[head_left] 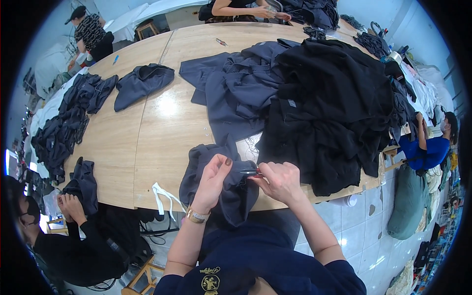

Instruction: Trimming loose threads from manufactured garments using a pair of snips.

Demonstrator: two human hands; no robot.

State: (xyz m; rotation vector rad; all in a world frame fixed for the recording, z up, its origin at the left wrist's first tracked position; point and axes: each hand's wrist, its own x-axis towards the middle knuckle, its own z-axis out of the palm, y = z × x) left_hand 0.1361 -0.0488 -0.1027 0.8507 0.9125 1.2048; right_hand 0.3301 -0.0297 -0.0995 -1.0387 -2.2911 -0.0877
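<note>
A dark grey garment (237, 202) lies bunched at the table's near edge and hangs partly over it toward my lap. My left hand (212, 183) is closed on its upper folds, thumb raised, with a watch on the wrist. Just to the right, my right hand (282, 181) grips small red-handled thread snips (250, 172). Their blades point left, close to the cloth by my left fingers. Whether the blades touch a thread is too small to tell.
Black garments (334, 83) are heaped at the right, beside grey ones (241, 83) farther back. A folded grey piece (143, 84) and white strips (164, 196) lie leftward. Other snips (221, 42) rest near the far edge. A co-worker's hands (72, 206) handle cloth at the left.
</note>
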